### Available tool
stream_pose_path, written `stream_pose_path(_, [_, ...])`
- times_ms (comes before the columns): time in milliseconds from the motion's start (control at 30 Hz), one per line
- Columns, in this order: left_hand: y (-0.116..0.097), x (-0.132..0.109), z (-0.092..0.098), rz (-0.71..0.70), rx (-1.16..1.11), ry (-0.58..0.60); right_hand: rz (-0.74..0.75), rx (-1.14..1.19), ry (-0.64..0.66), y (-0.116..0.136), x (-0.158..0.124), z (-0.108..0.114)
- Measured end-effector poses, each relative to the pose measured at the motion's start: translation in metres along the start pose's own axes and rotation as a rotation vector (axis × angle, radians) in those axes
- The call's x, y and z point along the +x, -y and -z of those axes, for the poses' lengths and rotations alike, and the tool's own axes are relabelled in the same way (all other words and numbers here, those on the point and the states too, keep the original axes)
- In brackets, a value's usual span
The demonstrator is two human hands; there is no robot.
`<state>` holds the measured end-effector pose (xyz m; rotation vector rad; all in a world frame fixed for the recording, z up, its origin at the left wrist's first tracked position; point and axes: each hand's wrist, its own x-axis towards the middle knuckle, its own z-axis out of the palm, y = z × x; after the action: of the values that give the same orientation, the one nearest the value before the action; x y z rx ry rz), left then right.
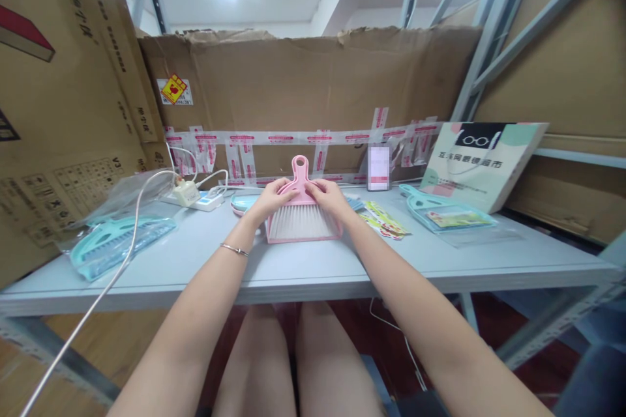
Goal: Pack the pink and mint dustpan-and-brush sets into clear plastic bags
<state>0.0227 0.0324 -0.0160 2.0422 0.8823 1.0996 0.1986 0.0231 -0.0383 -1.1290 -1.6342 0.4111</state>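
Note:
A pink hand brush with white bristles [306,221] lies against a pink dustpan [304,240], whose edge shows below the bristles. My left hand [272,199] grips the set from the left, thumb on the brush's upper part. From the other side my right hand [328,197] holds it too, its thumb near the base of the handle. The looped handle end points up and away from me. Behind my left wrist a light blue dustpan piece [239,203] shows in part. Printed colourful cards [384,220] lie right of my right hand.
Bagged turquoise brush sets lie at the left [110,249] and right [445,210]. A white cable [130,251] runs from the power strip [205,202] over the table's left side. A phone [379,168] and a white box [482,163] stand at the back, before a cardboard wall [303,85].

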Motion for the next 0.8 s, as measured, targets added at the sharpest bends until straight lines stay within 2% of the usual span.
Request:
stream_pose_path(267, [-0.001, -0.002, 0.005, 0.044, -0.105, 0.079, 0.041, -0.030, -0.035, 0.007, -0.006, -0.006])
stream_pose_path(400, [-0.001, -0.001, 0.005, 0.049, -0.060, 0.058, 0.010, -0.009, -0.019, 0.007, -0.005, -0.009])
stream_pose_path(467, [0.000, -0.001, 0.006, 0.068, -0.030, 0.042, -0.012, 0.000, 0.002, 0.002, 0.001, -0.003])
stream_pose_path(567, [0.001, 0.000, 0.009, 0.093, -0.008, 0.018, -0.102, -0.142, -0.080, -0.014, 0.009, 0.028])
stream_pose_path(667, [0.003, 0.001, 0.013, 0.116, -0.009, -0.007, -0.337, -0.507, -0.217, -0.042, 0.006, 0.082])
stream_pose_path(733, [0.005, 0.001, 0.013, 0.112, -0.011, -0.010, -0.467, -0.609, -0.222, -0.064, -0.003, 0.115])
stream_pose_path(800, [0.007, 0.001, 0.013, 0.101, -0.012, -0.005, -0.570, -0.688, -0.176, -0.084, -0.014, 0.136])
